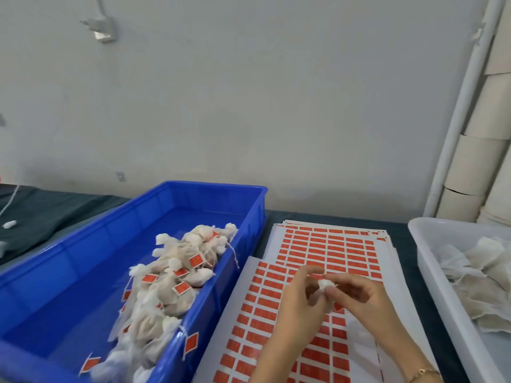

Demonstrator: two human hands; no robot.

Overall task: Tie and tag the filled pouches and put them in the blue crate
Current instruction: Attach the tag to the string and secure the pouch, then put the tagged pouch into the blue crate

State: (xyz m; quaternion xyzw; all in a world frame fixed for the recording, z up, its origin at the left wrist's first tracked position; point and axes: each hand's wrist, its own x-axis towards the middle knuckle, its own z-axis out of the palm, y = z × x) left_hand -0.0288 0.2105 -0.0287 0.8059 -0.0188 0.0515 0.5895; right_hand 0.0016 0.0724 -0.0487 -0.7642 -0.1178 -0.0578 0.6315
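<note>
Person's L hand (300, 298) & R hand (359, 297) are together, near, right of centre. Both pinch one small white pouch (326, 284) by its bunched top, held above the red tag sheets (331, 244) on the table. Blue crate (83, 272) sits just left of the sheets w/ a heap of tagged pouches (177, 275) along its right side. White tray (425, 261) at right edge holds flat pouches (475, 272). Bracelet (423, 373) on R wrist.
</note>
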